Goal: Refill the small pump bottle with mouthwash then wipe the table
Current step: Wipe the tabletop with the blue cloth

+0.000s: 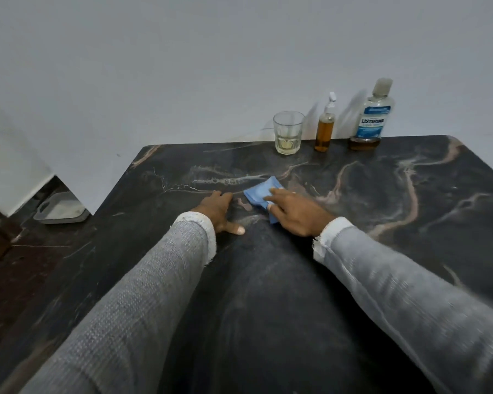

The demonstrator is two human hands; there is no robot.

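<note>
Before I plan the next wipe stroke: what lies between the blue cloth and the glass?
In the head view, only bare table, with pale marble veining, lies between the blue cloth under the right hand and the glass.

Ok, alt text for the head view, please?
The right hand presses a blue cloth on the dark marble table; the left hand rests flat beside it. A glass, pump bottle and Listerine bottle stand behind.
</note>
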